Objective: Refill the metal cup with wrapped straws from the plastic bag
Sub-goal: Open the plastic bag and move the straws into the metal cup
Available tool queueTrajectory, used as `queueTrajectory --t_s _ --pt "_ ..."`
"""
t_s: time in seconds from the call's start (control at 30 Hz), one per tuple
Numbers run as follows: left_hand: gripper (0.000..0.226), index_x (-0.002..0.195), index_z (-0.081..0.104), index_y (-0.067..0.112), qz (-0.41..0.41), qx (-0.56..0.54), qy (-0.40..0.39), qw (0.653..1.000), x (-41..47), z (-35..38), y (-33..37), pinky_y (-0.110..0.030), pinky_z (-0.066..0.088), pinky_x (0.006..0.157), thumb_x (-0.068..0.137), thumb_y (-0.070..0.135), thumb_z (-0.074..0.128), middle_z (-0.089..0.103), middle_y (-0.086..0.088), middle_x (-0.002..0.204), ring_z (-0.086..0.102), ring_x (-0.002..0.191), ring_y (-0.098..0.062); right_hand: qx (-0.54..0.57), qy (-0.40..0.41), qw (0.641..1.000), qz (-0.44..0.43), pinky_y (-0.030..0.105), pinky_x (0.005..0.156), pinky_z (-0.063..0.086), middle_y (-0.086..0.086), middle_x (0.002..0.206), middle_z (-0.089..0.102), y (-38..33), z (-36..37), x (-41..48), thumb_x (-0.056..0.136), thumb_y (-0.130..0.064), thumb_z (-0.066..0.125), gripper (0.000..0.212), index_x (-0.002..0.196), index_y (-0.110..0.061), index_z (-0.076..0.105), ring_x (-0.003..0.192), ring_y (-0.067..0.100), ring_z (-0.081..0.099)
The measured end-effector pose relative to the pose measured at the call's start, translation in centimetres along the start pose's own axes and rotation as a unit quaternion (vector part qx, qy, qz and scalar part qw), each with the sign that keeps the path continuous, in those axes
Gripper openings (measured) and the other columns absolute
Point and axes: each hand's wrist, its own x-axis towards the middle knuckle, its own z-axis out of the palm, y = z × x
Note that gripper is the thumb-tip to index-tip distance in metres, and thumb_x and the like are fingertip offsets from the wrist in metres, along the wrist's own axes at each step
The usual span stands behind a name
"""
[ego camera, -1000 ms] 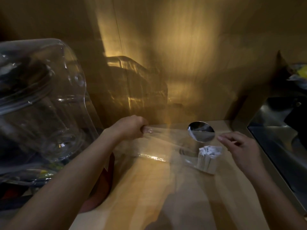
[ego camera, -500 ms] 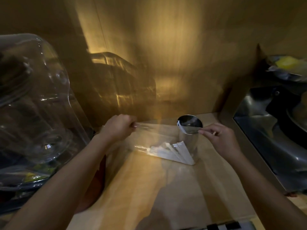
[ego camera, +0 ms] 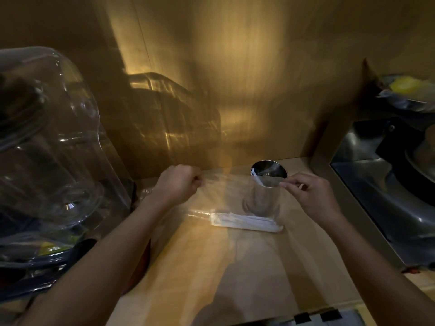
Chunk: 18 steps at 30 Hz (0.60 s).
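A clear plastic bag point(ego camera: 226, 196) hangs stretched between my two hands above the wooden counter. My left hand point(ego camera: 177, 183) pinches its upper left corner and my right hand point(ego camera: 310, 194) pinches its upper right edge. A bundle of white wrapped straws point(ego camera: 247, 222) lies flat along the bottom of the bag, just above the counter. The metal cup point(ego camera: 268, 184) stands upright behind the bag, seen through the plastic, with one white straw leaning inside it against the left rim.
A large clear plastic dome point(ego camera: 47, 142) fills the left side. A wooden wall point(ego camera: 235, 78) closes the back. A steel sink point(ego camera: 388, 184) with dark items lies to the right, past a wooden ledge. A dark striped object point(ego camera: 317, 317) shows at the bottom edge.
The straws have dropped from a bunched upright bundle to lying flat along the bag's bottom. My right hand has closed on the bag's right edge, and the bag is now spread in front of the cup.
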Motion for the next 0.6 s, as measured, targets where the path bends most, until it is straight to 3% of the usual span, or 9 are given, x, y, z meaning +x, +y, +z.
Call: queueTrajectory --t_s 0.07,0.17,0.33,0.43,0.6 --pt "0.011 0.087 0.068 0.014 0.005 -0.013 0.062 0.998 0.1 -0.4 0.4 -0.035 0.046 0.071 0.085 0.023 0.062 0.073 -0.007 0.095 0.065 0.09 -0.031 0.014 0.025 1.0 0.012 0.017 0.06 0.039 0.005 0.073 0.063 0.3 -0.1 -0.1 0.076 -0.014 0.071 0.003 0.078 -0.012 0.072 0.067 0.008 0.054" --pt "0.012 0.089 0.071 0.018 0.015 -0.006 0.011 1.0 0.4 -0.9 1.0 -0.035 0.048 0.077 0.084 0.026 0.064 0.073 -0.003 0.095 0.066 0.091 -0.025 0.008 0.029 0.999 0.028 0.019 0.061 0.04 0.005 0.074 0.063 1.1 -0.2 -0.5 0.076 -0.014 0.071 0.006 0.078 -0.009 0.072 0.068 0.011 0.055" --pt "0.011 0.088 0.073 0.019 0.026 0.001 0.009 1.0 0.5 -1.2 1.6 -0.031 0.043 0.072 0.085 0.025 0.063 0.074 0.0 0.094 0.066 0.091 -0.024 0.024 0.02 0.998 0.046 0.019 0.063 0.043 -0.007 0.075 0.062 1.8 -0.5 -1.4 0.078 -0.017 0.068 0.002 0.079 -0.018 0.07 0.074 0.004 0.057" --pt "0.01 0.088 0.07 0.02 0.025 0.037 -0.064 0.997 1.0 -1.3 1.8 -0.032 0.044 0.071 0.083 0.022 0.061 0.072 -0.002 0.098 0.064 0.095 -0.025 0.036 0.012 0.998 0.044 0.02 0.064 0.043 -0.008 0.076 0.062 1.7 -0.2 -1.3 0.078 -0.016 0.068 0.004 0.079 -0.02 0.069 0.074 0.006 0.058" --pt "0.047 0.121 0.051 0.024 0.088 0.053 -0.094 0.99 1.6 0.1 3.9 -0.04 0.036 0.095 0.081 0.048 0.061 0.061 -0.003 0.124 0.055 0.114 -0.024 0.078 0.018 0.996 0.05 0.009 0.059 0.041 -0.004 0.074 0.062 1.4 0.7 -1.3 0.077 -0.011 0.069 0.013 0.074 -0.023 0.067 0.072 0.011 0.058"
